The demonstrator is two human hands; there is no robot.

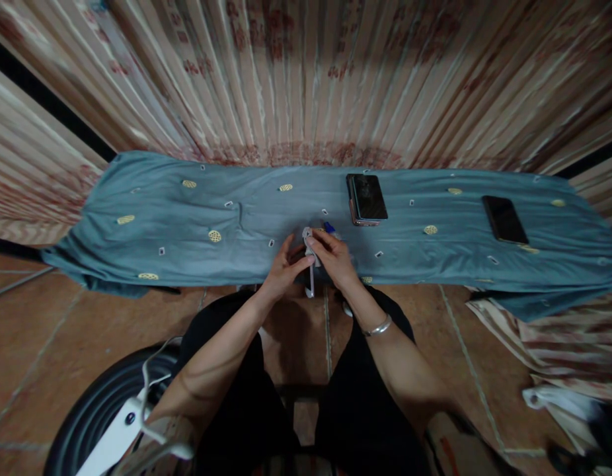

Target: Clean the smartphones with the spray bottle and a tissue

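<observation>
In front of me, a slim pale-edged object like a phone (312, 283) stands nearly edge-on between my hands. My left hand (285, 268) is closed on it, thumb against its upper part and fingers partly hidden. Between the fingertips of my right hand (336, 258) is a small crumpled whitish cloth or tissue (307, 234), pressed against the slim object. Just beyond the right hand lies a small item with a blue top (329, 227), its lower part hidden by the fingers.
A blue-green patterned cloth (256, 218) covers the long narrow table. Stacked dark phones (369, 197) lie right of centre, and another black phone (505, 219) farther right. A pleated curtain (296, 99) hangs behind. At lower left are a black ribbed round object (82, 410) and a white power strip (115, 436).
</observation>
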